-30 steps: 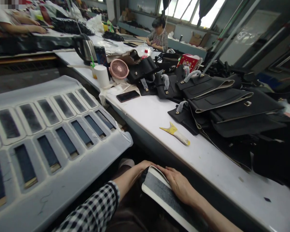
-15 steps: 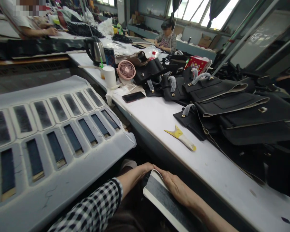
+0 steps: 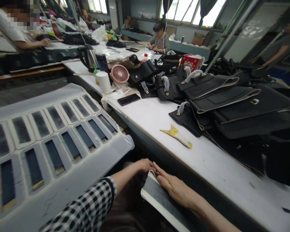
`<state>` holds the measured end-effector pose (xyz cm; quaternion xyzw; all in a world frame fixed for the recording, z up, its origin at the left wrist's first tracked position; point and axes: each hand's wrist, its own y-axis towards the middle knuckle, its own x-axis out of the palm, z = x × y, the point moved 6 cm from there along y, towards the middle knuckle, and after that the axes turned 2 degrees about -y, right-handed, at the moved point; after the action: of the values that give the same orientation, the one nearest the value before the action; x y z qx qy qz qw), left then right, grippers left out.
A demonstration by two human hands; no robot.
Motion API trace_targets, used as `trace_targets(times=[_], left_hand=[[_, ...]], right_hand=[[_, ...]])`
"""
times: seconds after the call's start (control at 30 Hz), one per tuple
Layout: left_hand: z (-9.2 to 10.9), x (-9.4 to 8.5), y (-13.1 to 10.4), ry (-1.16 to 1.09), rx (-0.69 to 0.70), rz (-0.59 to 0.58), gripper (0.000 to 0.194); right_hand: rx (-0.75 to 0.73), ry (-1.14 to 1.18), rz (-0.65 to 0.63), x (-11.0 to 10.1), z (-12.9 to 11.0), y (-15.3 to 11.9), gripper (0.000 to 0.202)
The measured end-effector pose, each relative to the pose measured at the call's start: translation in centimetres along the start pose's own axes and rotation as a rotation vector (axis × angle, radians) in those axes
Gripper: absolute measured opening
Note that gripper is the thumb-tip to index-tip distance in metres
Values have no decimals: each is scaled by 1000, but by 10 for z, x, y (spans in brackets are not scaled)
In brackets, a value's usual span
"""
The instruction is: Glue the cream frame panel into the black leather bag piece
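A dark grey panel with pale edges, which looks like a leather bag piece, lies slanting over my lap. My right hand rests along its right edge, thumb on the top face and fingers reaching to the far end. At that far end my left hand is closed at the corner, its fingertips meeting those of the right hand. The undersides of both hands are hidden. On the white table beyond lies a yellow and white forked tool, touched by neither hand.
A pale board with dark slots stands at the left. Black bags are heaped along the table's right side. A phone, pink fan, paper roll and kettle stand farther back. Other people work beyond.
My view has shifted slightly, so the table things appear farther left. My right hand's fingers are straighter over the panel's far end. A person has come into view at far right.
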<state>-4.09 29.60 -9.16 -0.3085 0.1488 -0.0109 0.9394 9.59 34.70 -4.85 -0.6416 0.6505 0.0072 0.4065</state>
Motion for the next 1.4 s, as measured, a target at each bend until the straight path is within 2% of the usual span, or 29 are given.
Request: trace_targets(times=[0.1,0.2,0.37,0.57,0.67,0.77,0.87,0.97,1.2,1.3,1.4], left_hand=[[14,-10,11,49,-3,-76,49],[27,-9,2,80,31,-219,56],[43,-6,-9,205,76,-340,43],[57,-1,-3,375,85,-466,34],[59,0,0,433,77,-522,31],[61,0,2,470,86,-542,31],[67,1,4,519,145,-532,30],[72,3,6,566,176,-510,31],[71,4,6,643,150,-410,39],[68,3,3,638,124,-352,41],[65,2,-1,632,123,-311,43]], right_hand=[[60,22,-5,-1,14,-16,65],[87,34,-21,-3,25,-35,68],[100,91,-39,-9,47,-66,63],[100,206,-24,-20,75,-108,49],[84,315,17,-21,83,-118,47],[128,291,93,-21,90,-117,45],[173,175,86,-18,90,-108,45],[132,135,83,-19,82,-96,45],[55,106,60,-25,58,-67,47],[-30,170,146,-30,45,-56,43],[-48,242,331,-29,35,-48,32]])
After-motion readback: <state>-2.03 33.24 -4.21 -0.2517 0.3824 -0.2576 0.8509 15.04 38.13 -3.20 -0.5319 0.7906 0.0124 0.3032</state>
